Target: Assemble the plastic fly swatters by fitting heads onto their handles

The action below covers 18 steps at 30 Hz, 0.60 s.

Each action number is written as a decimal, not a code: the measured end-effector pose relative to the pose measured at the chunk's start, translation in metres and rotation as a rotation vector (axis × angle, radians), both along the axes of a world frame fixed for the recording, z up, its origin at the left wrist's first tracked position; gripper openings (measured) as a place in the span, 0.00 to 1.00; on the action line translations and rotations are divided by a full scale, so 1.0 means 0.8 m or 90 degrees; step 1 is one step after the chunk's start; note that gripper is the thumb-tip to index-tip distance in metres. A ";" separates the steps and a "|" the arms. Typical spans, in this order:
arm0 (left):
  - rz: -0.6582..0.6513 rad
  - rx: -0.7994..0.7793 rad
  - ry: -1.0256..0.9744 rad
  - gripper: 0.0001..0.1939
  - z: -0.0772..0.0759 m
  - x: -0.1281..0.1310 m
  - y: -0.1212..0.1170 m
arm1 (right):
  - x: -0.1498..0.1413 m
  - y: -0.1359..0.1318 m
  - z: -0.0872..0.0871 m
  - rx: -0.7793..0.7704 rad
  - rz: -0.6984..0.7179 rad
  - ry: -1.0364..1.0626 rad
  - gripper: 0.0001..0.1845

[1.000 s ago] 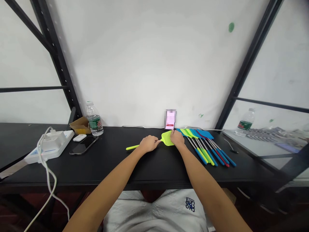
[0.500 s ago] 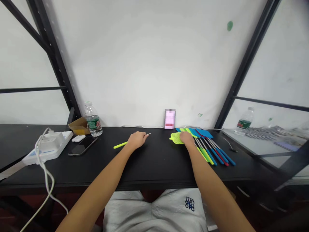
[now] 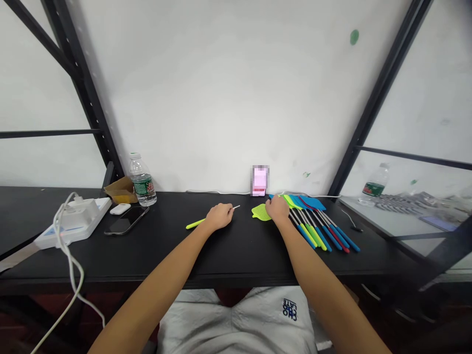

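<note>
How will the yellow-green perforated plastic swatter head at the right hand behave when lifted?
The yellow-green perforated swatter head is probably light, being riddled with small holes. It likely flexes somewhat, since it looks like a thin sheet. Rolling seems unlikely: it's broad and flat.

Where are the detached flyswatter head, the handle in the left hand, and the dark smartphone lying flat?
Yellow-green flyswatter head (image 3: 260, 212), head view: on its perforated mesh.
Yellow-green swatter handle (image 3: 195, 224), head view: on its grip.
Dark smartphone (image 3: 128, 220), head view: on its screen.

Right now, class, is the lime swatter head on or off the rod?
Off: a gap separates the swatter head, held in the right hand, from the rod in the left hand.
</note>
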State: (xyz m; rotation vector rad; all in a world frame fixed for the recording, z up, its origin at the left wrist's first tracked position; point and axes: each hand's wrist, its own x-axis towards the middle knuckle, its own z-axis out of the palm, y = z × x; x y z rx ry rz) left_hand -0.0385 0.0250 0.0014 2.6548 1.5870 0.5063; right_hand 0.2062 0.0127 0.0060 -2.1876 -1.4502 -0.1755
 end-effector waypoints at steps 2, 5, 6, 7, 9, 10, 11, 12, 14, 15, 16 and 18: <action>0.003 0.010 0.001 0.16 -0.002 -0.001 0.002 | -0.011 -0.001 -0.001 0.058 0.043 -0.048 0.16; 0.002 0.031 0.008 0.17 -0.003 -0.001 0.003 | -0.035 -0.002 -0.005 0.101 0.168 -0.110 0.13; 0.000 0.038 0.010 0.17 -0.004 0.000 0.003 | -0.045 -0.004 -0.006 0.101 0.218 -0.130 0.13; -0.001 0.045 0.012 0.17 -0.004 0.000 0.003 | -0.054 -0.006 -0.008 0.102 0.270 -0.152 0.14; -0.004 0.052 0.014 0.17 -0.005 0.001 0.002 | -0.072 -0.010 -0.011 0.090 0.370 -0.196 0.15; -0.007 0.051 0.013 0.17 -0.005 0.001 0.001 | -0.079 -0.012 -0.012 0.079 0.413 -0.216 0.15; -0.012 0.049 0.013 0.17 -0.005 0.001 0.001 | -0.084 -0.014 -0.012 0.067 0.444 -0.234 0.14; -0.018 0.046 0.013 0.17 -0.005 0.001 0.000 | -0.088 -0.015 -0.013 0.059 0.464 -0.248 0.13; -0.030 0.042 0.011 0.16 -0.005 0.000 -0.001 | -0.089 -0.015 -0.013 0.050 0.479 -0.256 0.13; -0.034 0.041 0.009 0.16 -0.004 0.000 -0.002 | -0.087 -0.014 -0.013 0.049 0.482 -0.246 0.13; -0.036 0.040 0.007 0.16 -0.003 0.000 -0.002 | -0.083 -0.013 -0.013 0.047 0.487 -0.228 0.14; -0.035 0.035 0.002 0.17 -0.001 -0.001 -0.002 | -0.072 -0.010 -0.012 0.044 0.503 -0.174 0.15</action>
